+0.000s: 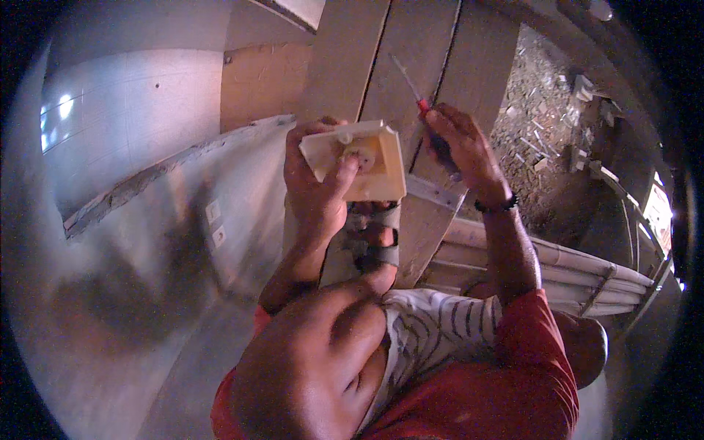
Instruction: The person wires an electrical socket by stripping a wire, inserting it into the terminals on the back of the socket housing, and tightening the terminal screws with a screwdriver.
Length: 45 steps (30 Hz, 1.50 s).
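My left hand (317, 194) is closed round a cream-coloured, shallow square plastic box (392, 165), its open side turned up. The thumb reaches inside and presses on a small round pale part (364, 157), whose kind I cannot make out. To the right of the box, my right hand (468, 150) grips a screwdriver (405, 79) by its red and dark handle. The thin metal shaft points away and to the left, its tip above the planks and apart from the box.
Wooden planks (411, 29) run away beneath my hands. My sandalled foot (378, 235) rests below the box. Rubble and debris (539, 125) lie at right, beside a rack of long poles (557, 260). A wall with a rough ledge (176, 158) and pale wall plates (215, 224) stands left.
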Available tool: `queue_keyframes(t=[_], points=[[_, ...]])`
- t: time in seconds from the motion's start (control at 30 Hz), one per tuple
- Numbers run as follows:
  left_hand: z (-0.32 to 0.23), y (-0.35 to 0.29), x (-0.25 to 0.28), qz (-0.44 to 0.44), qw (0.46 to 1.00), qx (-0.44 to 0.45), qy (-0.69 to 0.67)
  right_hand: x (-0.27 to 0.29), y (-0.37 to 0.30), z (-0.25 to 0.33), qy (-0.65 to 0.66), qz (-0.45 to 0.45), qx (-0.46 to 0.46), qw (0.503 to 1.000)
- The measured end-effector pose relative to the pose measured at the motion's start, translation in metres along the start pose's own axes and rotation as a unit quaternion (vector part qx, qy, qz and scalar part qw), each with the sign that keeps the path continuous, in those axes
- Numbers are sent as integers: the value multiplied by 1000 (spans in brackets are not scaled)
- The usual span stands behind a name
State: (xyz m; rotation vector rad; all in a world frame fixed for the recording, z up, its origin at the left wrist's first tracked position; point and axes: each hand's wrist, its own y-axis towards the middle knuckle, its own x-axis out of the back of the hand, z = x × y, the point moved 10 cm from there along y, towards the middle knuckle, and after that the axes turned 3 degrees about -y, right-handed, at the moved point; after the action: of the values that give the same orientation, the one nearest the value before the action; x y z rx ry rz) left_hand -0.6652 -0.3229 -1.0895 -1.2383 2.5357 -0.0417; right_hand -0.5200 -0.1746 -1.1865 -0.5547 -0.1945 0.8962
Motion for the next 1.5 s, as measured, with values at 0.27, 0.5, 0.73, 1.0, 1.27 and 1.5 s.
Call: queue_keyframes(t=[0.27, 0.5, 0.73, 1.0, 1.27, 1.5], points=[[22, 1, -7, 47, 995, 39, -84, 8, 1, -1, -49, -7, -17, 999], [21, 0, -16, 76, 987, 61, -130, 9, 2, -4, -50, -11, 1, 999], [9, -2, -15, 76, 985, 44, -148, 5, -1, -1, -73, 1, -12, 997], [-11, 0, -12, 63, 985, 5, -160, 9, 6, -11, -79, -22, 13, 997], [-31, -3, 1, 5, 996, -27, -80, 0, 5, -11, -21, 24, 0, 999], [-54, -9, 7, -35, 991, -115, 62, -6, 1, -6, -75, 17, -16, 997]])
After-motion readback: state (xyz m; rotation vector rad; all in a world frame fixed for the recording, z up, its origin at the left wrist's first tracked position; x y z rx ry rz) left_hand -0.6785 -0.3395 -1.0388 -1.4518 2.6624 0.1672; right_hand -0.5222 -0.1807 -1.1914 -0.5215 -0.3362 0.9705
